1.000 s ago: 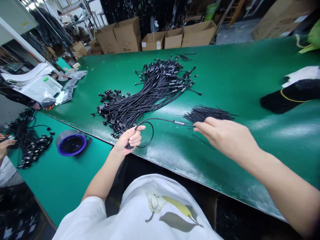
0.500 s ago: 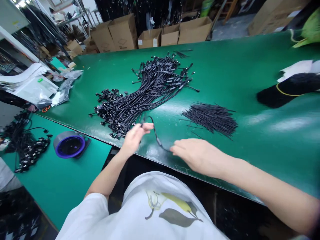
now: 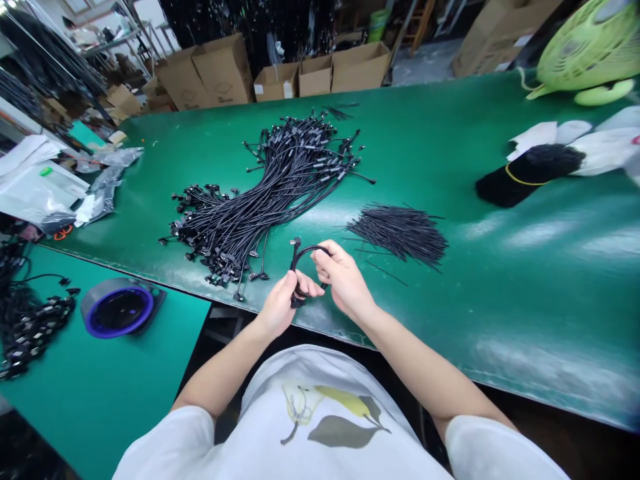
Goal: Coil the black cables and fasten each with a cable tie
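Item: one black cable (image 3: 302, 255), looped just above the green surface (image 3: 500, 300) (likely light and limp, best taken at its moulded connector (image 3: 299, 302)), left hand (image 3: 276, 308) with fingers clenched on the lower end, right hand (image 3: 345, 280) with fingers curled round the bend.

the cable (image 3: 303, 252) has smooth black plastic sheathing, the green bench top (image 3: 505, 293) is glossy, the cardboard boxes (image 3: 223, 72) are matt.

Cardboard boxes (image 3: 223, 70) behind a green workbench (image 3: 525, 280)
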Demonstrator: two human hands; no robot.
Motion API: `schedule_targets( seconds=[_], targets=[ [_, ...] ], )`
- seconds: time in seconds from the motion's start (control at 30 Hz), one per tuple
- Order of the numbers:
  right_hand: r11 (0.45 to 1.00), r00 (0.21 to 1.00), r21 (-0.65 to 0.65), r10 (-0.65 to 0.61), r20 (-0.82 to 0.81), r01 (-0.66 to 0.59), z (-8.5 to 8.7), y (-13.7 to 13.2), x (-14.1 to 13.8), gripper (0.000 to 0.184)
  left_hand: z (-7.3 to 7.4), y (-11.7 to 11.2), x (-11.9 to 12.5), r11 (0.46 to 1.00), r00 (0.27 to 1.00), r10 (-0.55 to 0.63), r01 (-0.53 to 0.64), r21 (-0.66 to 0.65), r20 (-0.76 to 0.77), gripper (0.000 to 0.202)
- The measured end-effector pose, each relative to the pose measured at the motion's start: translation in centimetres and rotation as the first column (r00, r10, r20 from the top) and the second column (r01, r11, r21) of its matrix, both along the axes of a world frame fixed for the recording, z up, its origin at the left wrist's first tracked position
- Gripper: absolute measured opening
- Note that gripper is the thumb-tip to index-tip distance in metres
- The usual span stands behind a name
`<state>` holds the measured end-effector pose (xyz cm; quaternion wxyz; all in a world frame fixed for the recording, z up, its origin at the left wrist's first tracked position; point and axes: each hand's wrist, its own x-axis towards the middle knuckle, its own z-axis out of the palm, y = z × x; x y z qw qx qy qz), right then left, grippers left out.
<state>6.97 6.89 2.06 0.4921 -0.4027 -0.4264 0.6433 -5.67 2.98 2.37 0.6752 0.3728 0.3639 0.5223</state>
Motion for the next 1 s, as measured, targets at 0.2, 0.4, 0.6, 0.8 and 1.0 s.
schedule_targets(
  seconds=[0.2, 0.4, 0.6, 0.8, 1.0],
  targets=[
    [0.999, 0.999, 0.036, 0.025, 0.022, -0.026, 0.2, -1.9, -0.9, 0.039, -2.8, -1.2, 0.9, 1.0, 0.986, 0.02, -0.017, 0.017, -0.165, 0.048],
    [0.984, 1.0, 0.179, -0.012, -0.024, 0.016, 0.0, -4.2, -1.6, 0.036, -3.0, -2.0, -0.6, 0.93, 0.785, -0.306, 0.368, 0.007, -0.539, 0.056],
    [0.982, 0.982, 0.186, 0.078, -0.173, -0.046, 0.5, -3.5, -0.6, 0.05, -2.9, -3.3, -0.8, 0.903, 0.752, -0.336, 0.428, 0.032, -0.567, 0.062],
    [0.98, 0.931, -0.055, 0.163, -0.325, -0.191, 1.2, -2.0, -0.1, 0.045, -2.2, -2.2, -0.8, 0.908, 0.767, -0.364, 0.419, -0.017, -0.528, 0.055],
    [0.952, 0.897, -0.162, 0.176, -0.405, -0.26, 0.5, -0.2, 0.2, 0.049, -2.1, -1.9, 0.5, 0.827, 0.889, -0.446, 0.454, -0.331, 0.106, 0.05]
  ],
)
